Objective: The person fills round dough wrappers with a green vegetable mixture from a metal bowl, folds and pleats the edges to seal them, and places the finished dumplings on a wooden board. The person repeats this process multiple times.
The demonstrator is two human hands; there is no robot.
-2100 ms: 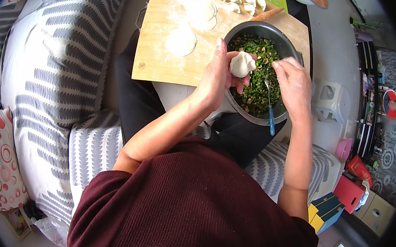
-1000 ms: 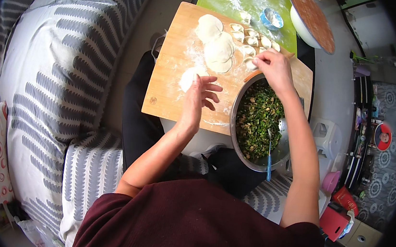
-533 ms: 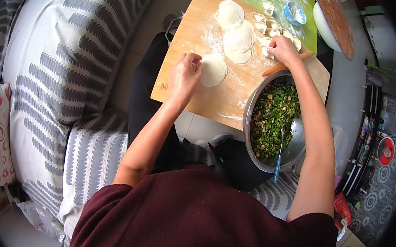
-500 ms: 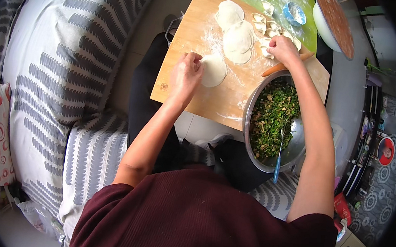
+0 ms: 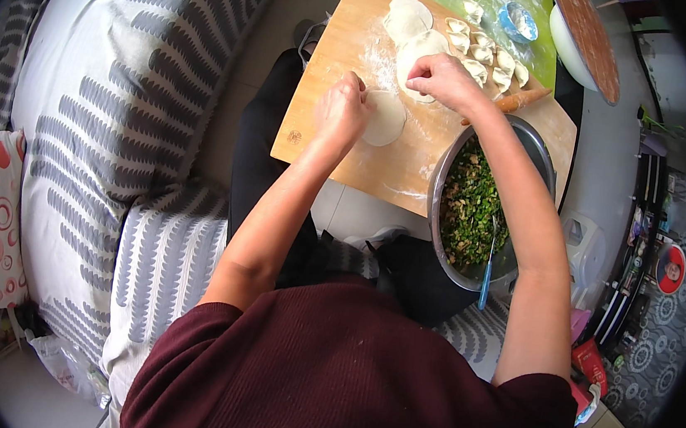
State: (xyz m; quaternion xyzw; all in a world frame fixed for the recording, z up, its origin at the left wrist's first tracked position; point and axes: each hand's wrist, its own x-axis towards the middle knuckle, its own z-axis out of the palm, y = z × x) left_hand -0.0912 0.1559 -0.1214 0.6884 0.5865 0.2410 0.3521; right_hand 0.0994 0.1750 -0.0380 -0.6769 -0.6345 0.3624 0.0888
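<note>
Twelve o'clock as straight ahead: floured wooden board (image 5: 416,159), largest of all; past its one o'clock edge, a green mat (image 5: 539,55); along its five o'clock edge, a metal bowl (image 5: 540,155) with chopped green filling (image 5: 472,215) inside; over the board, left hand (image 5: 343,114) with fingers curled well in, at or just beside a dough rim; cannot tell of any hold on it; right hand (image 5: 450,83), fingers toward nine o'clock, thumb and fingertips drawn together over the stack of wrappers (image 5: 417,50); cannot tell of any edge pinched between; at three o'clock from there, a rolling pin (image 5: 526,98), axis from two to eight, partly hidden; that stack between one and two o'clock from the left hand, nearer to the right; single dough wrapper (image 5: 386,120) flat on the board, at three o'clock from the left hand and nearer to it, roundish, without a clear long axis; blue-handled spoon (image 5: 485,283) across the bowl's six o'clock rim; smallest, folded dumplings (image 5: 481,54) between one and two o'clock from the right hand.
</note>
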